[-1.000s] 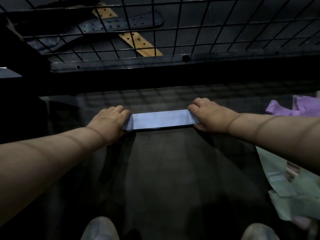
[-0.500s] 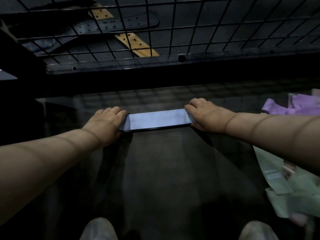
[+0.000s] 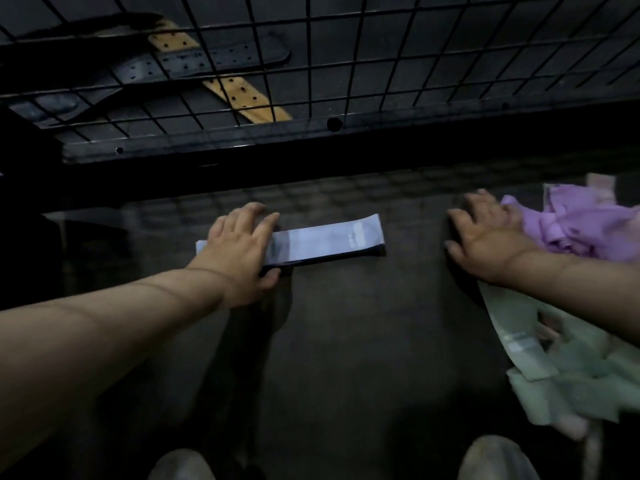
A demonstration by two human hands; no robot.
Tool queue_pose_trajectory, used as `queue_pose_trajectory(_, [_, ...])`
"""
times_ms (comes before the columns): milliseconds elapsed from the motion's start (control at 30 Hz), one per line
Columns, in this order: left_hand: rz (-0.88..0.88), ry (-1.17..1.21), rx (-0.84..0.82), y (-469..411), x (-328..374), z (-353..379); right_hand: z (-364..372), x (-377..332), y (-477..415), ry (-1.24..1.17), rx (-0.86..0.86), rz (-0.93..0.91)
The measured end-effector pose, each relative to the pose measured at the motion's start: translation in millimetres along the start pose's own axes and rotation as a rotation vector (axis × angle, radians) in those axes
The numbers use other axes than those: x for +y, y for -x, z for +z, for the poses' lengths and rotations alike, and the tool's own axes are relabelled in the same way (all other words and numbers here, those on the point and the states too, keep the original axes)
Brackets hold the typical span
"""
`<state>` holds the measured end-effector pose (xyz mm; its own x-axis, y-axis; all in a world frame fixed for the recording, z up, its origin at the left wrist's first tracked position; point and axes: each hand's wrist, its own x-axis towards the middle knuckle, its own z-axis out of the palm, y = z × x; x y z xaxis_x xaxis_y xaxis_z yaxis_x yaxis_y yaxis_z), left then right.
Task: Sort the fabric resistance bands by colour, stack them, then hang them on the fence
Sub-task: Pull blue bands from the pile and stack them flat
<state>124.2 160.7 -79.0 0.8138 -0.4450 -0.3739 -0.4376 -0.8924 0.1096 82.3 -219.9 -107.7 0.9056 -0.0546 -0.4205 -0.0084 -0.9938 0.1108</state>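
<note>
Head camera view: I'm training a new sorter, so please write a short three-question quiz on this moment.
1. True or false: the left hand rests on the left end of the flat pale blue fabric band.
2. Which is closest to the right hand? A: the crumpled purple fabric bands. B: the tan perforated belt. C: the grey shoes.
3. How many hands touch the blue band?
Key: 1 true; 2 A; 3 one.
</note>
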Motion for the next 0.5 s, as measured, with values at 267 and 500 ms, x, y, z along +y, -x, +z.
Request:
queue_pose_trajectory(267, [0.263,0.155,-0.034,-7.9,97.7,-10.3,16.5,85.0,63.9,-0.102,-0.096,0.278])
queue_pose_trajectory(500, [0.457,0.209,-0.252,-25.0,193.9,-13.0,26.0,106.0,94.3,-0.494,0.202,0.110])
